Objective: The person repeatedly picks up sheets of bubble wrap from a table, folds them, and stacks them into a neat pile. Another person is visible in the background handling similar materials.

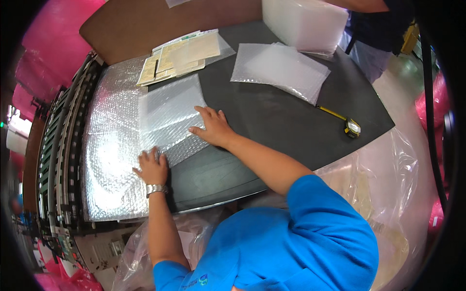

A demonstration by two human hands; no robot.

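Note:
A clear bubble-wrap bag [170, 114] lies flat on the dark tabletop, its left side overlapping a wide sheet of bubble wrap [114, 121] that comes from the machine at the left. My left hand [153, 167], with a metal watch at the wrist, rests with fingers spread near the bag's lower left corner. On the bag's right edge lies my right hand [212, 127], fingers apart and stretched toward the left. Neither hand grips anything. Farther right on the table is a loose stack of bubble-wrap bags [281, 68].
Papers [187, 53] with a pen lie at the back. A yellow tape measure [352, 128] sits at the right with its blade partly out. A thick pile of bubble-wrap bags [306, 24] stands at the back right, beside another person [376, 39]. The roller machine [60, 145] borders the left.

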